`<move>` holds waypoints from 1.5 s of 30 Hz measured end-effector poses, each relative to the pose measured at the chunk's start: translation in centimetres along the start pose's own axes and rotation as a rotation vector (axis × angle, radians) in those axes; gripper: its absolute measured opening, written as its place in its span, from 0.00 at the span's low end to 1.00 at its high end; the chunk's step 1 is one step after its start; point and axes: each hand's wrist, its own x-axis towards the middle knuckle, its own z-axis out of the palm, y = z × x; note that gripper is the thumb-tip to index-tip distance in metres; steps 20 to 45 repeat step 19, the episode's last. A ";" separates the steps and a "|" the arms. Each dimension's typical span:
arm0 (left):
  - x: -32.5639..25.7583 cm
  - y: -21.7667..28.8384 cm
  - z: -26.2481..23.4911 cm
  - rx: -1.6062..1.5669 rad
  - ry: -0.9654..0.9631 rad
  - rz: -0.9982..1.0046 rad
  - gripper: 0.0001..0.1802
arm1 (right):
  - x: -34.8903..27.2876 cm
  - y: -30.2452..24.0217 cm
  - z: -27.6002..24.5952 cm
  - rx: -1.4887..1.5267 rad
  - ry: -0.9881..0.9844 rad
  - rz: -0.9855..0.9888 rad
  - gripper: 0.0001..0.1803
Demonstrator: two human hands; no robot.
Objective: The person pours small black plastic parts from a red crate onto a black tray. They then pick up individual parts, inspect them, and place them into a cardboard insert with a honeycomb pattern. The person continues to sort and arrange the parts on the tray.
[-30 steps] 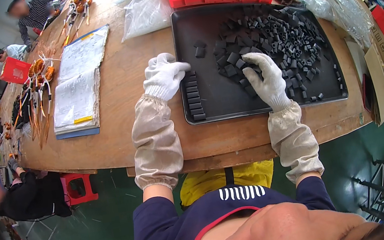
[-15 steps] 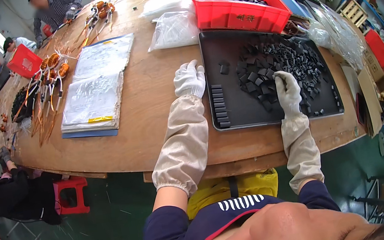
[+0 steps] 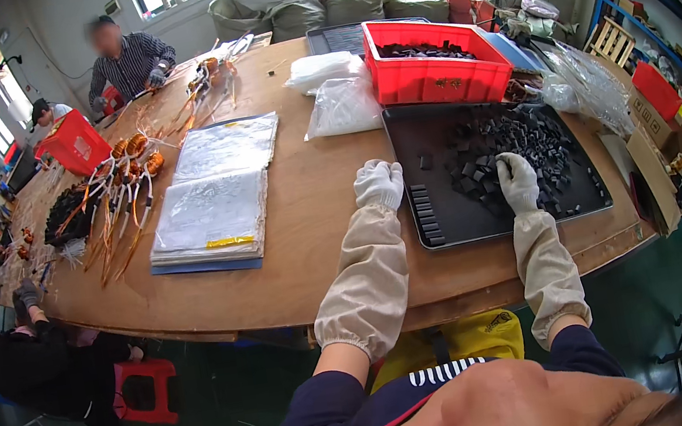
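In a white glove, my left hand (image 3: 379,184) is at the left rim of a black tray (image 3: 450,236), fingers curled down and closed. What they hold, if anything, is hidden. My right hand (image 3: 518,181), also gloved, is over the near part of a heap of small black pieces (image 3: 514,134) in the tray. Its fingers are bent and pressed together, and I cannot see what is between them. Several black pieces lie in a neat column (image 3: 424,214) along the tray's left side. One loose piece (image 3: 424,163) lies near the column's far end.
Behind the tray stands a red bin (image 3: 444,78) of black pieces, beside clear plastic bags (image 3: 341,107). An open document folder (image 3: 215,196) lies left, then copper-wound coils (image 3: 135,160) with long leads. Co-workers sit at the table's left side and far left. A red stool (image 3: 152,391) stands at left.
The view has tilted up, so the table sits lower and windows show. My left fingers look more curled than before. My right hand stays among the pieces, shifted only slightly.
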 end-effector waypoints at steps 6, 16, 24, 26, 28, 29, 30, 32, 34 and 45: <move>-0.4 2.0 -2.3 0.010 -0.201 -0.076 0.26 | -0.5 0.7 -0.1 0.038 -0.002 0.040 0.06; -0.4 1.2 -2.4 0.046 -0.279 -0.012 0.28 | -0.2 -0.6 -2.0 0.200 0.054 -0.007 0.06; -0.6 2.2 -3.6 0.091 -0.369 -0.061 0.27 | -1.0 1.7 -2.9 0.283 -0.004 0.186 0.08; -0.6 2.2 -3.6 0.091 -0.369 -0.061 0.27 | -1.0 1.7 -2.9 0.283 -0.004 0.186 0.08; -0.6 2.2 -3.6 0.091 -0.369 -0.061 0.27 | -1.0 1.7 -2.9 0.283 -0.004 0.186 0.08; -0.6 2.2 -3.6 0.091 -0.369 -0.061 0.27 | -1.0 1.7 -2.9 0.283 -0.004 0.186 0.08; -0.6 2.2 -3.6 0.091 -0.369 -0.061 0.27 | -1.0 1.7 -2.9 0.283 -0.004 0.186 0.08; -0.6 2.2 -3.6 0.091 -0.369 -0.061 0.27 | -1.0 1.7 -2.9 0.283 -0.004 0.186 0.08; -0.6 2.2 -3.6 0.091 -0.369 -0.061 0.27 | -1.0 1.7 -2.9 0.283 -0.004 0.186 0.08; -0.6 2.2 -3.6 0.091 -0.369 -0.061 0.27 | -1.0 1.7 -2.9 0.283 -0.004 0.186 0.08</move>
